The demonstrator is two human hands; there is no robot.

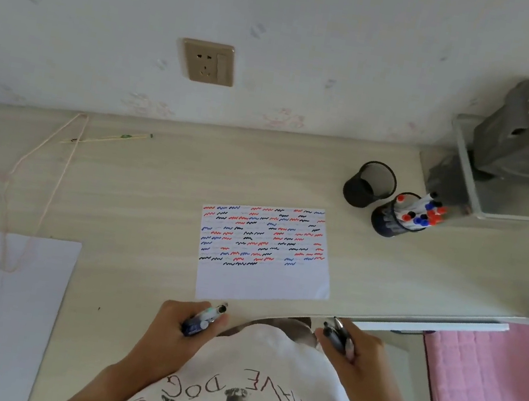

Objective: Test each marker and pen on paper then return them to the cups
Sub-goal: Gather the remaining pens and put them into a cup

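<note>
Left hand (180, 320) grip holds one marker (202, 319); right hand (349, 347) grips several pens (338, 337). Scribble on paper's (263, 287) blank lower strip.

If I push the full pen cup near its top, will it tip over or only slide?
The full pen cup probably tips rather than slides: it looks tall and narrow, and its markers stick out above the rim, leaning to one side. The desk looks smooth, so a low push would likely slide it.
</note>
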